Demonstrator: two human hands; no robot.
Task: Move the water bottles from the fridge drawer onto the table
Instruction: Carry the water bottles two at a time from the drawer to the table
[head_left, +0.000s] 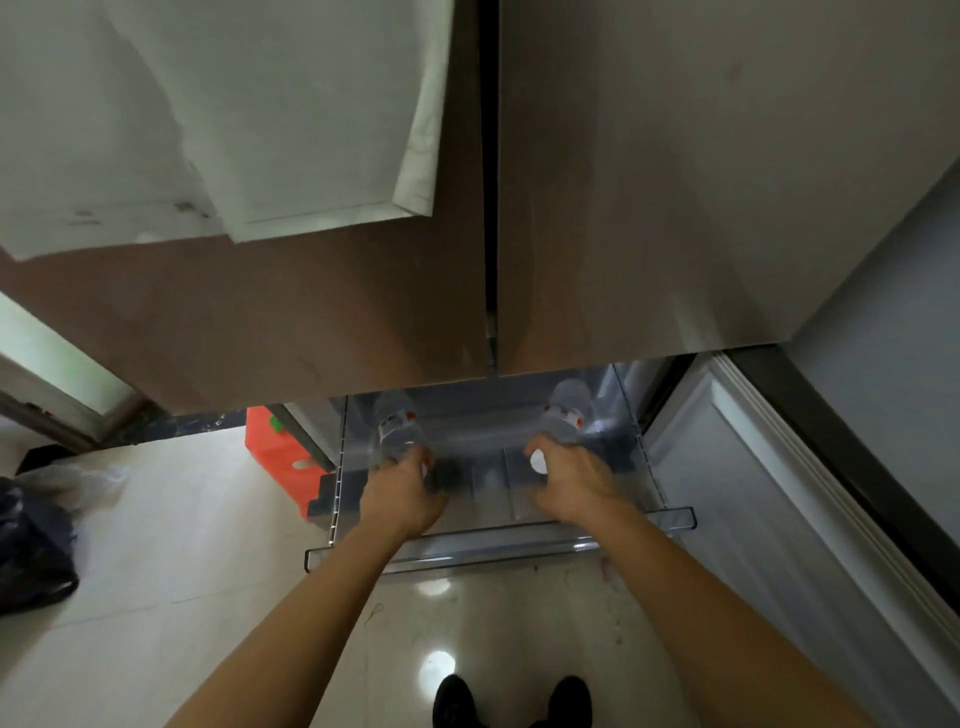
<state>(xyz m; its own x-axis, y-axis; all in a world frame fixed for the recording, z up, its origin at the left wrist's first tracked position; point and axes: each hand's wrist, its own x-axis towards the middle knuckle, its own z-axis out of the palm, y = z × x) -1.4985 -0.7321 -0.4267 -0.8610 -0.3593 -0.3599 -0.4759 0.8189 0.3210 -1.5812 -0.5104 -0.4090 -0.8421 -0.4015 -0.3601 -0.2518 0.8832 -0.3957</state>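
- left water bottle (395, 428): inside the clear fridge drawer (467, 543), at its left side, tilted with the cap end toward me. my left hand (402, 486) has its fingers curled round the neck end.
- right water bottle (567, 410): at the drawer's right side, likewise tilted. my right hand (576, 480) grips it just below the white cap (538, 460), which shows past my thumb.
- both bottles are blurred; i cannot tell whether their bases rest on the drawer floor or hang just clear of it.
- drawer: pulled out below the closed upper fridge doors (363, 312). no other bottle shows between my hands, but the back part is hidden under the doors.
- progress, in my judgement: both grips are made and nothing is on the table, which is not in view. lift-out, carry and set-down are left to do.
- surroundings: orange stool (278, 457) just left of the drawer; dark bag (31, 540) on the floor, well apart to the left.
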